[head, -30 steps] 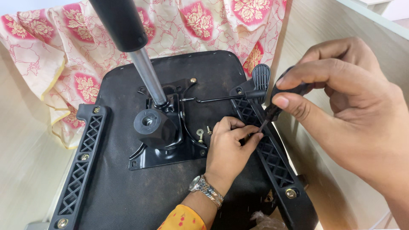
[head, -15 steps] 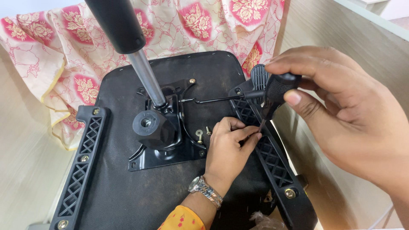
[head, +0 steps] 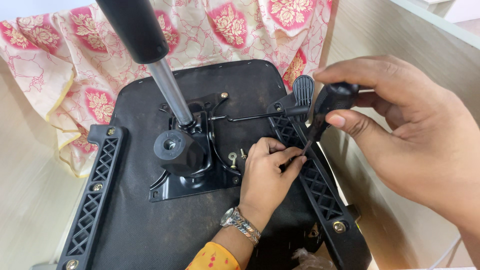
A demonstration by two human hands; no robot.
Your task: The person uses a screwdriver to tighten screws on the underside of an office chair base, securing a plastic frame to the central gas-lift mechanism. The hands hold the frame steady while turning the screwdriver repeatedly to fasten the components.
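The right hand point(head: 415, 135) closes its fingers around the black-handled screwdriver point(head: 327, 107), whose long axis slants down and left, its tip meeting the black lattice plastic armrest bracket point(head: 320, 185) on the upturned black chair seat point(head: 150, 230). The left hand point(head: 267, 175) pinches its fingertips shut at that tip, probably steadying a small screw, though the view hides it.

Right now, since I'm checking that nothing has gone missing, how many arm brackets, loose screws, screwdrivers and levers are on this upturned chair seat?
Arm brackets: 2
Loose screws: 2
Screwdriver: 1
Lever: 1
Total: 6
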